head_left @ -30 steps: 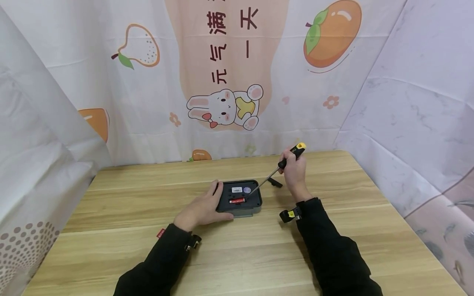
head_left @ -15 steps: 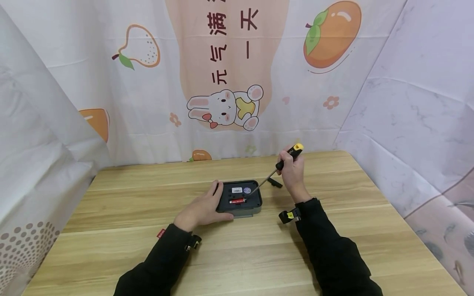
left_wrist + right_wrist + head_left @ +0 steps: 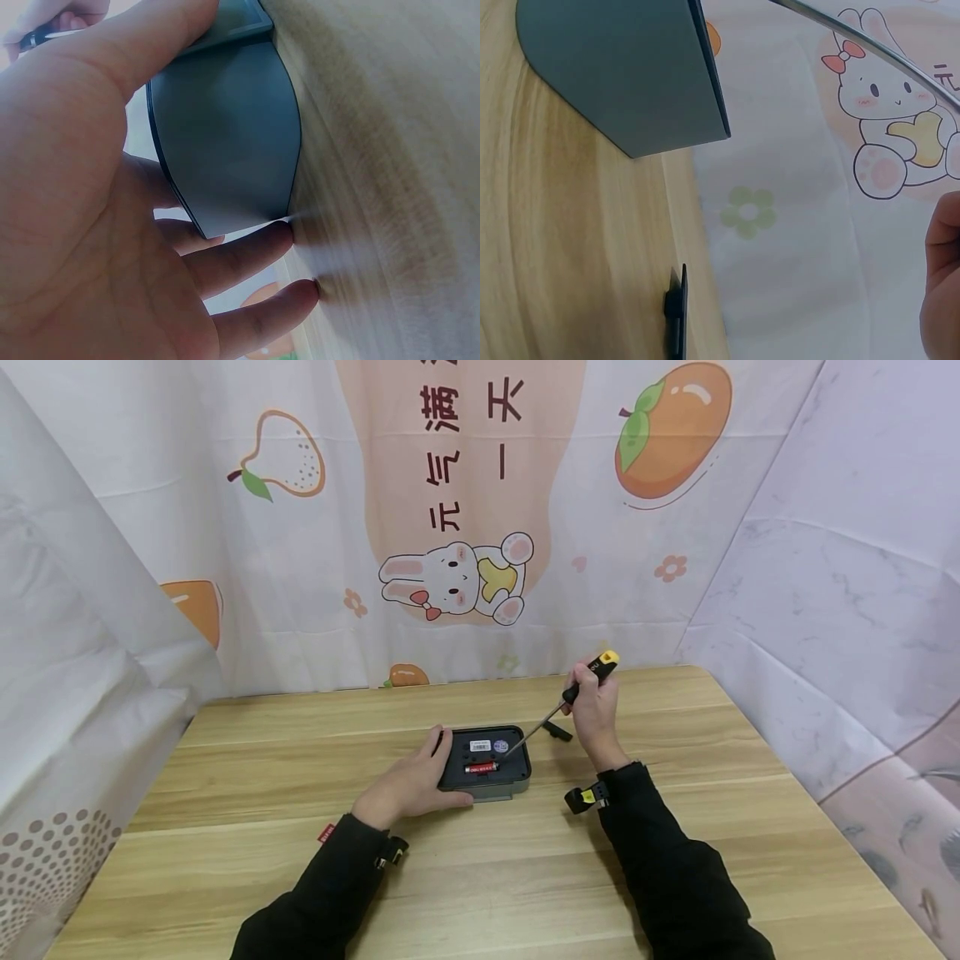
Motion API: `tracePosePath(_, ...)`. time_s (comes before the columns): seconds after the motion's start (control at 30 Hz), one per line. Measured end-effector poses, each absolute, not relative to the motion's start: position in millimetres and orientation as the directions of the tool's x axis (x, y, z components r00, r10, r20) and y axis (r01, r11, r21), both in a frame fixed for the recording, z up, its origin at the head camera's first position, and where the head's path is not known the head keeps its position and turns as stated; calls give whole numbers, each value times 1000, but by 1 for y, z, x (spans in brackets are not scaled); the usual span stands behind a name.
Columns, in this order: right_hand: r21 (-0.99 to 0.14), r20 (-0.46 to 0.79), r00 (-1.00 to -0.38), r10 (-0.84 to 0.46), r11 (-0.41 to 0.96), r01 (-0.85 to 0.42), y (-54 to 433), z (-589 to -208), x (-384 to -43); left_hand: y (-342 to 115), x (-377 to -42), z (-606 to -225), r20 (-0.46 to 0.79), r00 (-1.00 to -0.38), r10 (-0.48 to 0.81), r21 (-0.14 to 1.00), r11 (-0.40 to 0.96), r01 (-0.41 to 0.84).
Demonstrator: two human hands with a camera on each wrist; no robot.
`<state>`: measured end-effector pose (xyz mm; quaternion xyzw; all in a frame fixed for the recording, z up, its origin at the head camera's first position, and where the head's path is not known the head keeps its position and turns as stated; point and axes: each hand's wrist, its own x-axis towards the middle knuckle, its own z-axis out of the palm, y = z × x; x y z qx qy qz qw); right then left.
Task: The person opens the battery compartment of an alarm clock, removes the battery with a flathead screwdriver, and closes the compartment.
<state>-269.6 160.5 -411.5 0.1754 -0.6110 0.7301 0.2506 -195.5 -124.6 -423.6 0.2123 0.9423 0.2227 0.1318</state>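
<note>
In the head view a grey boxy device (image 3: 514, 789) lies on the table with its black back (image 3: 457, 756) facing up. A red battery (image 3: 480, 767) sits in it, below a white label and a round sticker. My left hand (image 3: 408, 785) grips the device's left end, thumb along the near side and fingers around the far side. With my right hand (image 3: 596, 710) I hold a black and yellow screwdriver (image 3: 572, 693) tilted, its shaft running down to the back near the battery's right end. In the right wrist view the screwdriver shaft (image 3: 870, 46) crosses the top right.
A small black battery cover (image 3: 557, 730) lies on the wooden table (image 3: 480, 877) just right of the device, under the screwdriver's line. Behind the table's far edge hangs a printed curtain (image 3: 300, 568), and pale sheets hang at both sides.
The screwdriver and my right hand shifted slightly left, then back right. My left hand and the device have stayed in place.
</note>
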Motion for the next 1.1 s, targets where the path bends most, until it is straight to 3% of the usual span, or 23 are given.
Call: tracePosePath(1.1,-819,501,-845,187,-213,-533,165,-416,-275,-124,-195,-423,-149,-876,459,467,813,347)
